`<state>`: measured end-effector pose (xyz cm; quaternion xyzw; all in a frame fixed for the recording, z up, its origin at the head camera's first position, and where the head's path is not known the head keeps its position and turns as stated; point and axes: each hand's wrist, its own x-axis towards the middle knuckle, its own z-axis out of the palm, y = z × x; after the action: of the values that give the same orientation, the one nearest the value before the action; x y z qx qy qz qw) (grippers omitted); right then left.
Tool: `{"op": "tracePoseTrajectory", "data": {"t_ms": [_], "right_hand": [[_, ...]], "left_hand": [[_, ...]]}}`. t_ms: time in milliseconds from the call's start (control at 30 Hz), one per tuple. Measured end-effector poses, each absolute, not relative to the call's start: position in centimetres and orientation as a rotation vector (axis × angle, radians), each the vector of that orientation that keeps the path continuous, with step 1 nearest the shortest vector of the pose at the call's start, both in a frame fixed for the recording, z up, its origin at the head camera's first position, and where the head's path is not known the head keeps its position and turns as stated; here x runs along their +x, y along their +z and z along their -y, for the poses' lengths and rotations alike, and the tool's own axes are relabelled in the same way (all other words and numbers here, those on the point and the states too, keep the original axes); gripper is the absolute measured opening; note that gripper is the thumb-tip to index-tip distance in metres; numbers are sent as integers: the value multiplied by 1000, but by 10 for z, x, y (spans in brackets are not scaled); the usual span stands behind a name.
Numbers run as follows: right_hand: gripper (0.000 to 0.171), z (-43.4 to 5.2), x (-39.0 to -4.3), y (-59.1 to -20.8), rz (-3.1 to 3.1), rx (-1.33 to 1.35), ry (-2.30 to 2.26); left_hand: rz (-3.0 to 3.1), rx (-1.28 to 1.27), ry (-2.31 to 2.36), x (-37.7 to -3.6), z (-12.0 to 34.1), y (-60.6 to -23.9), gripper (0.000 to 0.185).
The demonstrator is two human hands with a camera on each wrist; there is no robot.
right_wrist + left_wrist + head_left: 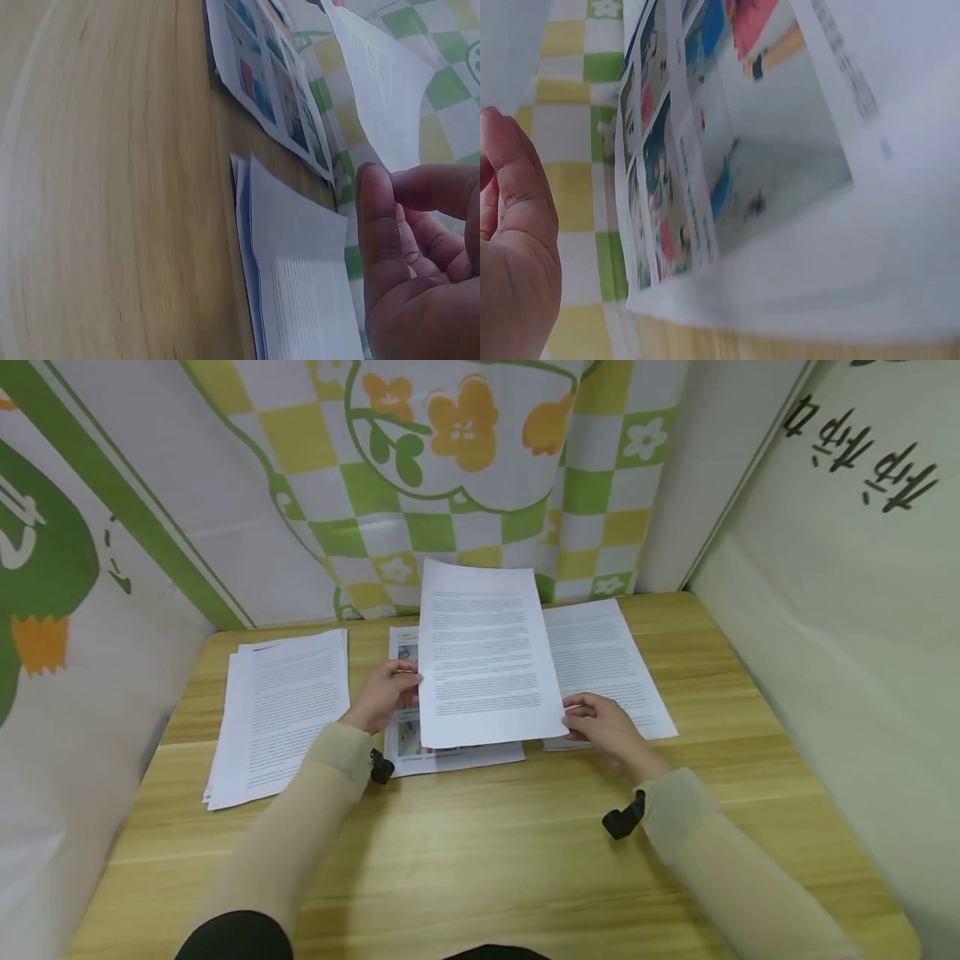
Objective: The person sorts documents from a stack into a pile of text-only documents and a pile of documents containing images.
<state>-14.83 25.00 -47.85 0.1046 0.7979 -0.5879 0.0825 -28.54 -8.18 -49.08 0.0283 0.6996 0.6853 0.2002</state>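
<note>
Right hand [606,727]: thumb and fingers [379,217] closed to a pinch, sheet [486,652] between them, grip on its right edge just above the lower right corner. Left hand [382,695]: bent fingers at the sheet's left edge, below its midpoint, thumb and index pinching it. Sheet is lifted off the tabletop [525,860], printed text facing the person, centred left to right, toward the back edge. Right wrist view shows it bowed, clear of the surface.

Under it, picture pages [408,762] lie near the back edge, mostly covered in the head view; left wrist view shows colour photos with captions, blurry. Right pile [611,668], text pages, lies toward the back right corner, its left part behind the sheet. Left pile [292,718], also text, slightly fanned, sits along the left edge near the back left corner. Sleeves [341,756] pale, black device [624,816] at each wrist. Checked floral cloth [435,535] hangs behind the back edge.
</note>
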Motion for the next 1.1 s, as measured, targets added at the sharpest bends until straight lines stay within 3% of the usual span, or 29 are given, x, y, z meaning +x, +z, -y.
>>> {"op": "tracePoseTrajectory", "data": {"t_ms": [1100], "right_hand": [[40, -362, -116, -482, -2554, 481, -1558]], "left_hand": [[-1797, 31, 1967, -271, -66, -512, 16]]}}
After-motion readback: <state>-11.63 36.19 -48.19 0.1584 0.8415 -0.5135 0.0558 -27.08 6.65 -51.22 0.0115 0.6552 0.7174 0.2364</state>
